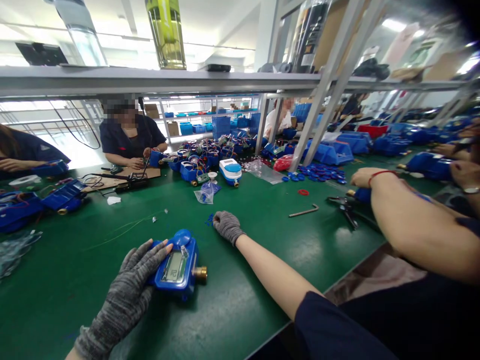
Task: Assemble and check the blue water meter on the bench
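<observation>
A blue water meter [174, 267] with a grey display and a brass threaded end lies on the green table in front of me. My left hand [140, 270], in a grey knit glove, holds it from the left, its fingers laid over the casing near the display. A round blue cap [182, 237] stands up at the meter's far edge. Farther ahead, my gloved right hand [227, 225] is at the tabletop with its fingers curled together beside a few tiny blue pieces [209, 219]. Whatever is between those fingertips is hidden.
A hex key [303, 210], a red ring [303, 192] and pliers [343, 210] lie to the right, near a co-worker's arm [401, 220]. Ahead are a white-and-blue meter [230, 171], piled meter bodies [202, 155] and blue caps [322, 173]. A shelf [150, 80] crosses above.
</observation>
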`<act>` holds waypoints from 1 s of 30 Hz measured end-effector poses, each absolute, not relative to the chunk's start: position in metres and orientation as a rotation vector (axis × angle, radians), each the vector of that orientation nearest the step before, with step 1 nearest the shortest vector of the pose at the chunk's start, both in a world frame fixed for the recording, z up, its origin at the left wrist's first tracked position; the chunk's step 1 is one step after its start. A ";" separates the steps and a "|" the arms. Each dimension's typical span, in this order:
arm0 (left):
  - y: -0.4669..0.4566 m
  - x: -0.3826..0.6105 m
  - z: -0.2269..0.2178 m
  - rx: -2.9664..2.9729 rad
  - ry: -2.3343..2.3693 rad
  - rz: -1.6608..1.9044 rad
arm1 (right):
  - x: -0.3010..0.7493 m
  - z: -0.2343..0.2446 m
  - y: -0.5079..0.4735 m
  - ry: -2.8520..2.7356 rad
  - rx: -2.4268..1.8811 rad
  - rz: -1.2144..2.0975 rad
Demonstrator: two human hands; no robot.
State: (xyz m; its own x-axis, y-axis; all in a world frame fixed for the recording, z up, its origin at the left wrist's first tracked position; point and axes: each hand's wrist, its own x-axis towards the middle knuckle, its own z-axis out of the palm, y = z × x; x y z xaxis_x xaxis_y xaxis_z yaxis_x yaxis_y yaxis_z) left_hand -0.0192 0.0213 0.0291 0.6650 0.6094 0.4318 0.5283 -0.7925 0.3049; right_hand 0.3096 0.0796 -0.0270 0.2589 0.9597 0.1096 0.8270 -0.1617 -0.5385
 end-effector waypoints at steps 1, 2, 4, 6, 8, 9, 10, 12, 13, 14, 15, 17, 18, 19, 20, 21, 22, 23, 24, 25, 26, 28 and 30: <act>0.023 -0.016 0.029 2.665 0.909 0.829 | 0.310 -0.025 0.079 -1.617 -2.023 0.357; 0.024 -0.012 0.030 2.590 0.880 0.887 | 0.310 -0.023 0.077 -1.627 -1.994 0.365; 0.025 -0.002 0.032 2.430 0.817 1.017 | 0.308 -0.019 0.068 -1.681 -1.883 0.392; 0.025 0.006 0.036 2.287 0.776 1.086 | 0.303 -0.014 0.053 -1.777 -1.716 0.444; 0.025 0.010 0.039 2.205 0.772 1.081 | 0.296 -0.008 0.036 -1.873 -1.552 0.511; 0.024 0.010 0.040 2.184 0.783 1.076 | 0.292 -0.006 0.028 -1.910 -1.481 0.542; 0.024 0.011 0.041 2.174 0.802 1.072 | 0.288 -0.003 0.021 -1.939 -1.415 0.568; 0.023 0.010 0.041 2.179 0.847 1.060 | 0.281 0.002 0.012 -1.972 -1.301 0.594; 0.023 0.009 0.041 2.179 0.861 1.061 | 0.279 0.005 0.010 -1.983 -1.259 0.596; 0.023 0.009 0.041 2.179 0.865 1.066 | 0.277 0.007 0.009 -1.994 -1.232 0.591; 0.024 0.009 0.040 2.179 0.858 1.074 | 0.276 0.010 0.009 -2.010 -1.222 0.578; 0.024 0.009 0.038 2.188 0.826 1.099 | 0.275 0.015 0.010 -2.069 -1.245 0.525; 0.024 0.009 0.037 2.199 0.811 1.111 | 0.275 0.017 0.010 -2.111 -1.260 0.487; 0.025 0.009 0.036 2.218 0.801 1.113 | 0.275 0.020 0.010 -2.157 -1.274 0.441; 0.025 0.009 0.035 2.238 0.796 1.112 | 0.275 0.022 0.008 -2.203 -1.285 0.389; 0.025 0.008 0.034 2.253 0.793 1.115 | 0.276 0.023 0.006 -2.250 -1.289 0.335; 0.026 0.007 0.032 2.266 0.790 1.119 | 0.276 0.024 0.003 -2.291 -1.286 0.285; 0.027 0.007 0.031 2.279 0.786 1.121 | 0.277 0.024 -0.001 -2.329 -1.274 0.244; 0.027 0.006 0.029 2.290 0.778 1.125 | 0.278 0.023 -0.005 -2.356 -1.256 0.216; 0.028 0.006 0.028 2.296 0.768 1.131 | 0.279 0.022 -0.008 -2.368 -1.235 0.204; 0.028 0.005 0.027 2.299 0.758 1.141 | 0.280 0.020 -0.011 -2.359 -1.219 0.217; 0.028 0.005 0.026 2.308 0.746 1.132 | 0.279 0.017 -0.013 -2.241 -1.228 0.352; 0.028 0.003 0.026 2.320 0.746 1.122 | 0.276 0.013 -0.009 -1.997 -1.289 0.643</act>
State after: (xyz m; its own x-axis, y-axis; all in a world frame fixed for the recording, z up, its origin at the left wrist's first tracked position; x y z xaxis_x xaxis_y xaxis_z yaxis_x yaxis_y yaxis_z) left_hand 0.0033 0.0275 0.0257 0.5217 0.6411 0.5629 0.2708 -0.7501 0.6034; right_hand 0.2757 -0.0093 0.0132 -0.2905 0.9190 0.2667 0.5907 0.3914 -0.7056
